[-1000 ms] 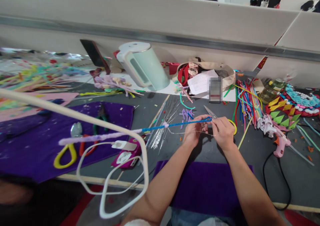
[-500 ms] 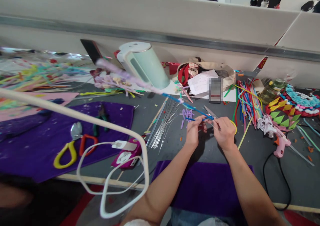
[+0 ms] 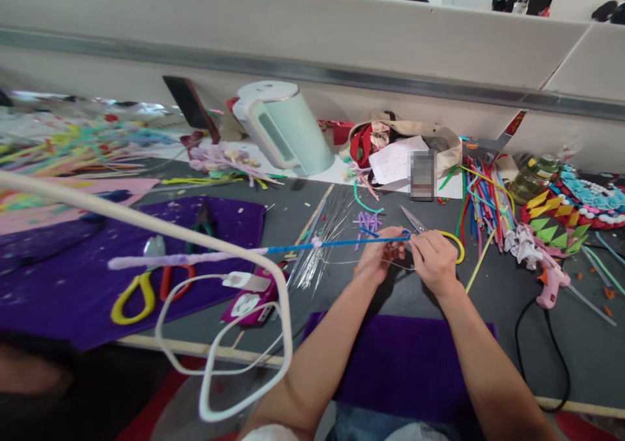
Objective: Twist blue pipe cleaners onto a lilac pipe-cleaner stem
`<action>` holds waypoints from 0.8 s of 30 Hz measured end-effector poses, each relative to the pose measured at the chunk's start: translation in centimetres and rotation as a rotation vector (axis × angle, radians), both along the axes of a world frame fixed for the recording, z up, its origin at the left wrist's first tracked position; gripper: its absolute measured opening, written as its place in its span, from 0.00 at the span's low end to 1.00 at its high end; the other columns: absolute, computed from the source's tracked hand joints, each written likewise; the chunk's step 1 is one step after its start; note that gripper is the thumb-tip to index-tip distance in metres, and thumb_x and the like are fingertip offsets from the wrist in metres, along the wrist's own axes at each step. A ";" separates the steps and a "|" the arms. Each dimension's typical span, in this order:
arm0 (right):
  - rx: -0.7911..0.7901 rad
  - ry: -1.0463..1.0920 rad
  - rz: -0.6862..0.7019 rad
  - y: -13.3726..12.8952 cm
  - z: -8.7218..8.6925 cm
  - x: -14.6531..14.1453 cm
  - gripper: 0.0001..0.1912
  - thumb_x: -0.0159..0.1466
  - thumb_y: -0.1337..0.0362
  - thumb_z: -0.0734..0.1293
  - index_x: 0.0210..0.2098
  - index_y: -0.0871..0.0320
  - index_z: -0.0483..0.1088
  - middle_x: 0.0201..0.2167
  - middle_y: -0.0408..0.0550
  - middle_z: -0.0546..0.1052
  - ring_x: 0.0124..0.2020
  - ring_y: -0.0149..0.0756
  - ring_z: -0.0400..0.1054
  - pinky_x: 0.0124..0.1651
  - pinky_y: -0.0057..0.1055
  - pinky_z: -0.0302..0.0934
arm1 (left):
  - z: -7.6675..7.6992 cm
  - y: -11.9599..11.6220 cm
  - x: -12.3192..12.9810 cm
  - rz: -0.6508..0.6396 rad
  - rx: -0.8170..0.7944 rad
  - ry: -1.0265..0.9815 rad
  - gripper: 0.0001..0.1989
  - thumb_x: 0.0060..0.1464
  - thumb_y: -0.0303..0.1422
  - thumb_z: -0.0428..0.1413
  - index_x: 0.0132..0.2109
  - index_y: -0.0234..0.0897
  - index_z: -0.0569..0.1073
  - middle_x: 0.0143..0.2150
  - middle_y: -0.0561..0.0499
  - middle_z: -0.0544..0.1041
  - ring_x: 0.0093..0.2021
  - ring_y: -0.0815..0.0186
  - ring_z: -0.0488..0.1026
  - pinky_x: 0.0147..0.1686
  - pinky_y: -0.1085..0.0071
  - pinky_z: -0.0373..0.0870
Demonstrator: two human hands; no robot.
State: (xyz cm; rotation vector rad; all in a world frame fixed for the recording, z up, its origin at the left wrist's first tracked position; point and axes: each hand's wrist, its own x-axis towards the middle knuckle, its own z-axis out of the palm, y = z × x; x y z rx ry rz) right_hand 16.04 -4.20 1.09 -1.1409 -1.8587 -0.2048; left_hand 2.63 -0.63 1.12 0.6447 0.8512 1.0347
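A long thin rod (image 3: 293,248), lilac at its far left part and blue toward my hands, lies nearly level in the air. My left hand (image 3: 381,257) has its fingers curled round the blue end. Close beside it, my right hand (image 3: 433,257) pinches at the same end. A thin wire loops below the rod between the hands and the rod's middle. Just behind my right hand are scissors (image 3: 454,244) with a yellow handle. Short purple pieces (image 3: 367,221) lie behind my left hand.
Silver wires (image 3: 312,265) lie left of my hands. A pale green kettle (image 3: 300,128) stands behind. Coloured stems (image 3: 483,200) and a pink glue gun (image 3: 551,284) are at right. A white cable (image 3: 288,324) loops in front at left, above pliers and purple cloth (image 3: 219,216).
The rod's lilac end has swung down and to the left, so the rod is now nearly level. My hands remain close together at its blue end.
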 end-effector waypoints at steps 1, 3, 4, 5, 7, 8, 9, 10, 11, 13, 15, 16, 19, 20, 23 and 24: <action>0.002 0.001 -0.004 0.0 0.0 0.0 0.07 0.62 0.71 0.60 0.34 0.59 0.70 0.28 0.49 0.74 0.33 0.35 0.66 0.39 0.31 0.60 | 0.1 -0.1 0.0 -0.006 0.019 0.002 0.10 0.39 0.34 0.61 0.30 0.32 0.74 0.18 0.56 0.67 0.20 0.73 0.65 0.20 0.76 0.61; 0.008 0.013 -0.009 0.0 0.0 0.0 0.07 0.62 0.70 0.60 0.33 0.59 0.70 0.28 0.49 0.73 0.33 0.34 0.66 0.38 0.31 0.60 | 0.2 -0.2 0.0 -0.010 0.067 0.010 0.09 0.39 0.33 0.62 0.29 0.32 0.73 0.20 0.55 0.69 0.20 0.73 0.65 0.20 0.76 0.61; 0.008 0.020 -0.009 0.0 0.0 0.0 0.07 0.62 0.70 0.60 0.33 0.59 0.70 0.28 0.49 0.73 0.33 0.34 0.66 0.38 0.31 0.60 | 0.2 -0.2 0.0 -0.011 0.088 0.016 0.09 0.39 0.33 0.62 0.29 0.32 0.73 0.21 0.54 0.70 0.20 0.74 0.65 0.21 0.76 0.61; 0.008 0.025 -0.006 0.0 0.0 0.0 0.07 0.62 0.70 0.60 0.34 0.59 0.70 0.28 0.49 0.73 0.33 0.34 0.66 0.38 0.31 0.60 | 0.3 -0.2 0.0 -0.013 0.105 0.020 0.09 0.39 0.32 0.62 0.29 0.32 0.73 0.21 0.54 0.71 0.20 0.74 0.65 0.21 0.76 0.62; 0.005 0.039 0.004 0.0 0.0 0.0 0.07 0.62 0.70 0.60 0.34 0.58 0.70 0.28 0.49 0.74 0.33 0.35 0.66 0.38 0.31 0.61 | 0.2 -0.2 -0.1 -0.010 0.125 0.022 0.08 0.39 0.31 0.62 0.28 0.32 0.73 0.21 0.54 0.71 0.20 0.74 0.64 0.21 0.76 0.62; 0.003 0.053 0.012 0.0 0.0 0.0 0.07 0.62 0.70 0.60 0.34 0.58 0.70 0.28 0.49 0.74 0.33 0.35 0.66 0.38 0.32 0.61 | 0.2 -0.1 -0.1 -0.005 0.130 0.019 0.07 0.39 0.31 0.62 0.27 0.32 0.73 0.21 0.54 0.71 0.20 0.74 0.64 0.21 0.76 0.62; 0.000 0.072 0.020 0.0 0.0 0.0 0.07 0.62 0.70 0.61 0.34 0.58 0.71 0.28 0.49 0.74 0.33 0.35 0.66 0.38 0.32 0.61 | 0.2 -0.1 -0.1 0.001 0.135 0.014 0.07 0.39 0.31 0.62 0.27 0.32 0.72 0.21 0.54 0.71 0.20 0.74 0.64 0.20 0.77 0.62; -0.005 0.099 0.028 0.0 0.0 0.0 0.07 0.62 0.70 0.61 0.33 0.58 0.71 0.28 0.49 0.74 0.33 0.35 0.66 0.38 0.32 0.61 | 0.2 0.0 -0.1 0.007 0.138 0.010 0.07 0.39 0.30 0.62 0.26 0.32 0.72 0.21 0.53 0.71 0.20 0.74 0.64 0.20 0.77 0.62; -0.011 0.134 0.033 0.0 0.0 -0.1 0.07 0.62 0.70 0.61 0.33 0.58 0.71 0.28 0.49 0.74 0.32 0.34 0.67 0.37 0.32 0.62 | 0.2 0.0 -0.1 0.011 0.142 0.010 0.07 0.38 0.30 0.62 0.27 0.32 0.73 0.21 0.53 0.71 0.20 0.74 0.64 0.20 0.77 0.62; -0.027 0.217 0.040 0.0 0.1 -0.2 0.06 0.61 0.69 0.62 0.32 0.57 0.71 0.28 0.48 0.74 0.32 0.34 0.67 0.37 0.31 0.62 | 0.2 0.0 -0.1 0.016 0.145 0.025 0.07 0.38 0.29 0.62 0.27 0.32 0.73 0.22 0.52 0.72 0.20 0.74 0.65 0.20 0.77 0.62; -0.058 0.307 0.044 0.0 0.2 -0.3 0.06 0.61 0.68 0.62 0.31 0.57 0.71 0.27 0.48 0.74 0.31 0.34 0.67 0.36 0.31 0.62 | 0.3 0.0 -0.1 0.018 0.147 0.051 0.07 0.38 0.30 0.62 0.28 0.31 0.74 0.22 0.52 0.72 0.19 0.74 0.64 0.20 0.77 0.62; -0.082 0.352 0.046 0.0 0.3 -0.4 0.06 0.60 0.67 0.62 0.30 0.57 0.71 0.26 0.47 0.73 0.30 0.33 0.67 0.36 0.31 0.62 | 0.3 0.0 -0.1 0.017 0.147 0.061 0.08 0.39 0.31 0.62 0.28 0.32 0.74 0.22 0.52 0.72 0.19 0.74 0.64 0.20 0.77 0.62; -0.196 0.497 0.047 -0.1 0.6 -0.5 0.06 0.60 0.65 0.63 0.28 0.57 0.70 0.24 0.45 0.72 0.27 0.32 0.66 0.33 0.29 0.61 | 0.6 -0.2 -0.1 0.011 0.166 0.090 0.09 0.41 0.33 0.62 0.29 0.32 0.74 0.23 0.52 0.72 0.19 0.75 0.64 0.20 0.76 0.62; -0.240 0.556 0.047 -0.1 0.7 -0.5 0.07 0.60 0.63 0.64 0.27 0.57 0.70 0.23 0.44 0.72 0.26 0.31 0.65 0.31 0.28 0.60 | 0.7 -0.3 -0.1 0.011 0.184 0.103 0.09 0.41 0.34 0.62 0.30 0.32 0.75 0.23 0.52 0.73 0.19 0.74 0.64 0.21 0.76 0.62; -0.379 0.767 0.097 -0.1 0.8 -0.5 0.08 0.58 0.61 0.65 0.26 0.58 0.69 0.21 0.42 0.71 0.23 0.30 0.63 0.28 0.27 0.59 | 0.9 -0.5 -0.1 0.022 0.264 0.150 0.09 0.42 0.34 0.62 0.31 0.33 0.75 0.25 0.52 0.73 0.21 0.73 0.65 0.21 0.76 0.63; -0.426 0.840 0.131 0.0 0.8 -0.4 0.08 0.58 0.60 0.66 0.25 0.58 0.69 0.21 0.42 0.71 0.22 0.29 0.63 0.27 0.26 0.58 | 1.0 -0.5 -0.1 0.023 0.294 0.161 0.09 0.43 0.34 0.62 0.31 0.33 0.75 0.25 0.52 0.72 0.22 0.73 0.65 0.22 0.76 0.63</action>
